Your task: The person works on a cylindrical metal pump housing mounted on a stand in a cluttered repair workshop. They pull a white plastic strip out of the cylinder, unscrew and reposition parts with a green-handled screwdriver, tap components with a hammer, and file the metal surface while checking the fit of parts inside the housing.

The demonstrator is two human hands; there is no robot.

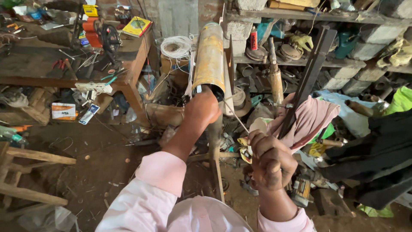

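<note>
A yellowish rusty metal cylinder [209, 56] stands tilted in the middle of the view, its near end at my left hand [202, 107]. That hand is closed around the cylinder's lower end. My right hand [269, 160] is clenched lower and to the right, gripping a thin metal rod [236, 116] that runs up and left toward the cylinder's end. Both forearms are in pink sleeves. What lies inside the cylinder's opening is hidden by my left hand.
A cluttered wooden workbench [128, 81] with tools stands at the left. Shelves [326, 62] of parts run along the back right. A dark metal bar [309, 77] leans over pink cloth [313, 118]. A white wire coil [175, 46], wooden frame [30, 172] and scrap cover the dirt floor.
</note>
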